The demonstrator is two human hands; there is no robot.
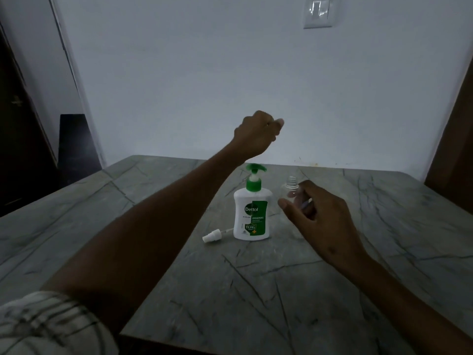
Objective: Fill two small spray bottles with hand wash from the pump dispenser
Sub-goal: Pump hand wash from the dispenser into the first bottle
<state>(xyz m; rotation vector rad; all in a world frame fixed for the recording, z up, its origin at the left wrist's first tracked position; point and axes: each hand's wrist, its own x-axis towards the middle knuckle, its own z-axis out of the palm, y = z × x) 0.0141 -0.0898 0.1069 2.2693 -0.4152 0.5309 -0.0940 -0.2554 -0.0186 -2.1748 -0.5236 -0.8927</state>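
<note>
Spray bottle [291, 192], clear and uncapped, is probably light, tippy plastic; steady its body. Right hand [318, 219] curls loosely around it, perhaps touching; left hand [257, 133] hangs fisted above the Dettol pump dispenser [252, 213].

There is one view, from a wide-angle camera on the person's head. It faces forward and somewhat down across the grey veined surface [256, 290] toward a pale wall [230, 73] at the far edge. Both forearms reach in from the bottom corners, so the camera sits close behind them, near the surface's front edge. Straight lines bow toward the frame's sides, and a wall switch [318, 12] shows at top.
</note>
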